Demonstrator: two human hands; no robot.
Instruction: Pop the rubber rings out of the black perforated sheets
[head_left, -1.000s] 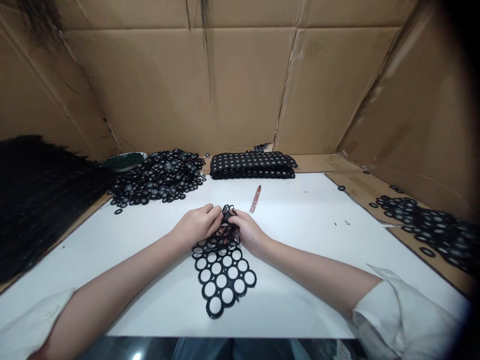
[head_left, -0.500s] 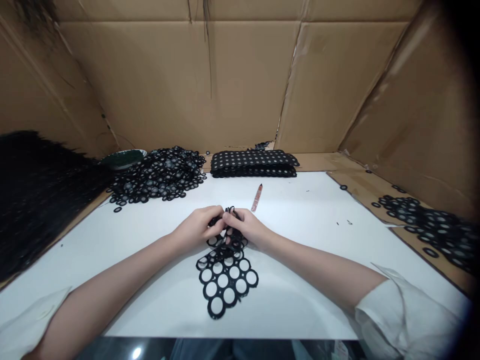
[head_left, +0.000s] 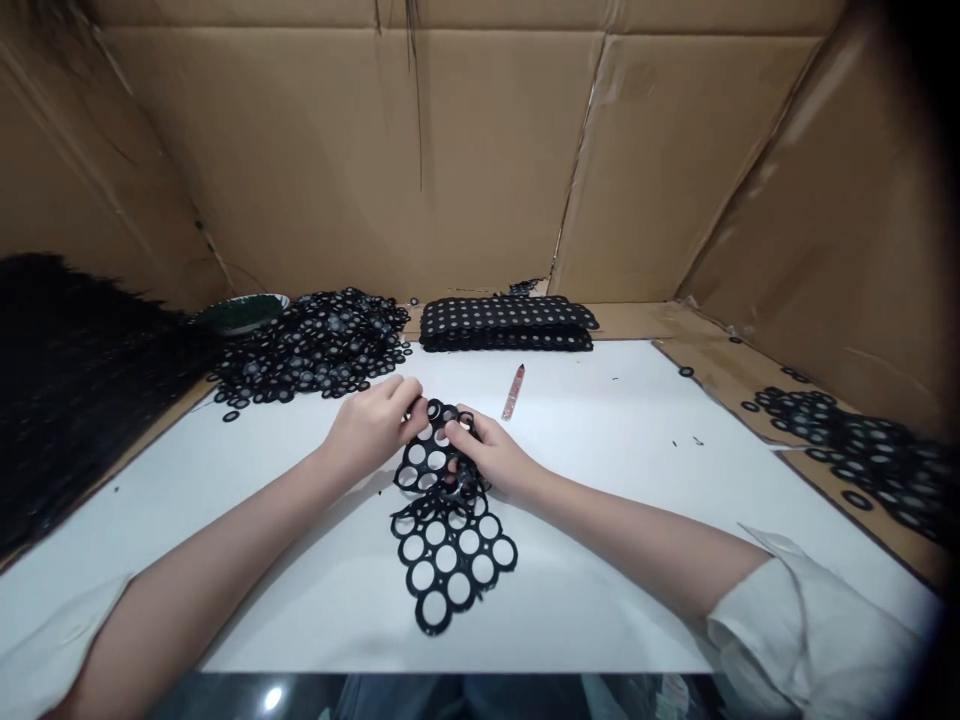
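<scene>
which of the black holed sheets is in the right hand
The partly crumpled sheet in the middle of the white tabletop, its upper part held by the right hand. The neat stack of sheets lies apart, near the cardboard wall.

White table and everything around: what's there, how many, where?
Ring sheet: one, black, table middle
Table: one, white, centre
Left ring pile: many, black, far left
Right ring pile: many, black, right
Dotted stack: one, black, far edge
Pointed stick: one, reddish, table middle
Dish: one, green, far left
Bristly heap: one, black, left
Hanging strands: few, dark, top
Scraps: several, black, table
Cardboard walls: three, brown, around
Left hand: one, bare, by sheet
Right hand: one, bare, holding sheet
Forearms: two, bare, front
Sleeves: two, white, lower corners
</scene>
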